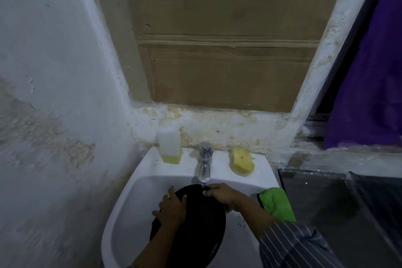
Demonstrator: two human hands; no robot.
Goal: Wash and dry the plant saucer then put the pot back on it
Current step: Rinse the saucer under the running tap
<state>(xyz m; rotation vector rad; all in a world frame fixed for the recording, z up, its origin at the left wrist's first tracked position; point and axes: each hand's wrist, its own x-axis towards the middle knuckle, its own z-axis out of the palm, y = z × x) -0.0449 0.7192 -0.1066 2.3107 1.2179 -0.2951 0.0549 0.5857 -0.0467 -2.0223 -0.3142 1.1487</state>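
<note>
A round black plant saucer point(200, 226) stands tilted in the white sink point(130, 198), its top edge under the chrome tap point(204, 163). My left hand point(171, 206) lies on the saucer's left side, fingers spread over its face and rim. At the top edge, just below the spout, my right hand point(219, 192) pinches the rim. Whether water runs I cannot tell. No pot is in view.
A soap bottle point(169, 144) with yellow liquid stands on the sink ledge left of the tap, a yellow sponge point(242, 162) right of it. A green cloth point(277, 203) lies on the sink's right edge beside a dark glossy surface point(339, 209). Walls close in left and behind.
</note>
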